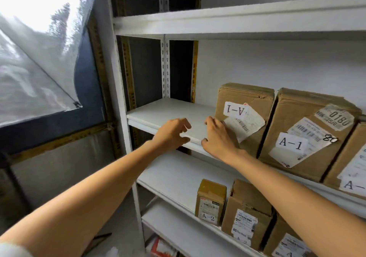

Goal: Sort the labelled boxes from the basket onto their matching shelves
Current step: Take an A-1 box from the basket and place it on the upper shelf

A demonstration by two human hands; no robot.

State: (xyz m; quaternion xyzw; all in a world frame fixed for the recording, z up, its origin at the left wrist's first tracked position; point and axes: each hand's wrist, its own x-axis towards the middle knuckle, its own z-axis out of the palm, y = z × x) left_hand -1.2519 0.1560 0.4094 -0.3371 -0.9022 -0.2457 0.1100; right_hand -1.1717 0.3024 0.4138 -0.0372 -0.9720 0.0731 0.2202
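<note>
My right hand (217, 138) lay against the lower left corner of the box (251, 96), the one whose A-1 label sat upside down. Its fingers curled by the box's left edge, and I couldn't tell whether they gripped it or only touched it. The box stood upright on the shelf (168, 112), at about three o'clock from centre, just beside a second box (289, 114) also marked A-1. So I judged it was on its matching level and was being squared into the row. My left hand (172, 134) hovered at nine o'clock of the right, over the shelf's front lip, fingers loosely bent and holding nothing, probably ready to steady. At five o'clock, the A-2 boxes (211, 190) sat on the lower shelf (168, 175). The basket was out of view.
</note>
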